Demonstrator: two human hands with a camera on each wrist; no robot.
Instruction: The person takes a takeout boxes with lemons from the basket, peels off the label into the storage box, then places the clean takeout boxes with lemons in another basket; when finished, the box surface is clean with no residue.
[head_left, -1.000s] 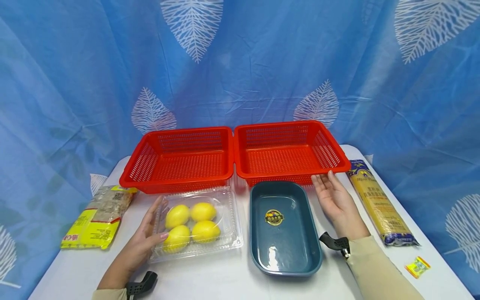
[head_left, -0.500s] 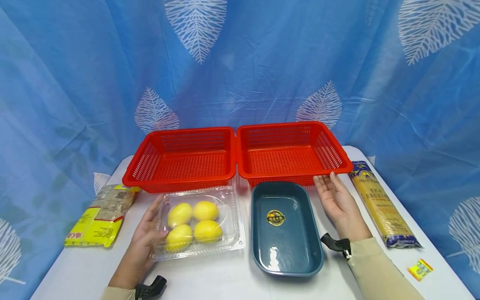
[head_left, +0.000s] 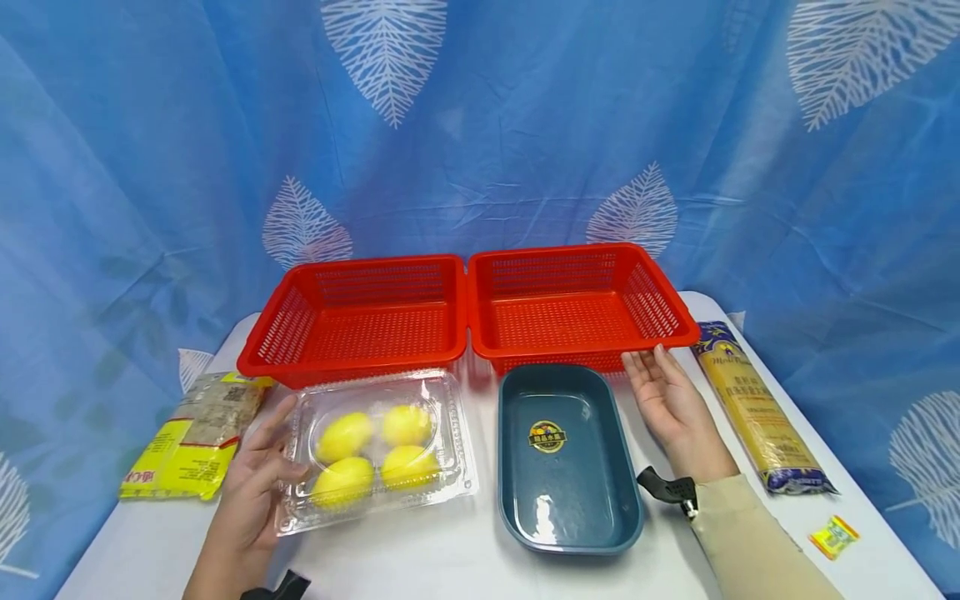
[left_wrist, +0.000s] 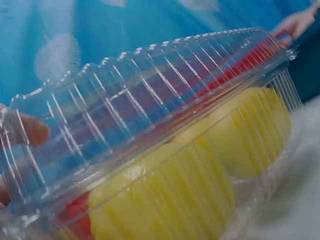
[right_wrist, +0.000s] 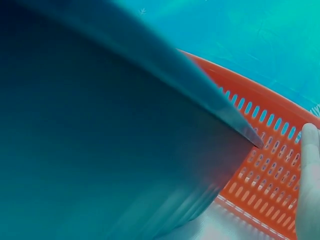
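My left hand [head_left: 251, 483] grips the left side of a clear plastic clamshell box [head_left: 459, 454] with several lemons [head_left: 345, 437] inside. Seen from the left wrist, the box [left_wrist: 125, 95] is tilted, and the lemons [left_wrist: 165, 200] lie against its ribbed wall. My right hand [head_left: 667, 400] is palm up with its fingers extended, fingertips at the front rim of the right red basket [head_left: 585, 343]. Just left of that hand stands a dark teal dish [head_left: 573, 508] bearing a round fruit sticker; its wall [right_wrist: 100, 140] fills much of the right wrist view.
A left red basket [head_left: 352, 367] stands beside the right one along the back. A yellow-and-clear food bag [head_left: 198, 437] lies at far left. To the right are a long pasta packet [head_left: 753, 408] and a small yellow wrapped sweet [head_left: 834, 537]. A blue curtain [head_left: 480, 125] hangs behind.
My left hand has shifted left and tilted the lemon box, which has moved slightly leftward, with the lemons shifting inside. The right hand has stayed at the basket rim.
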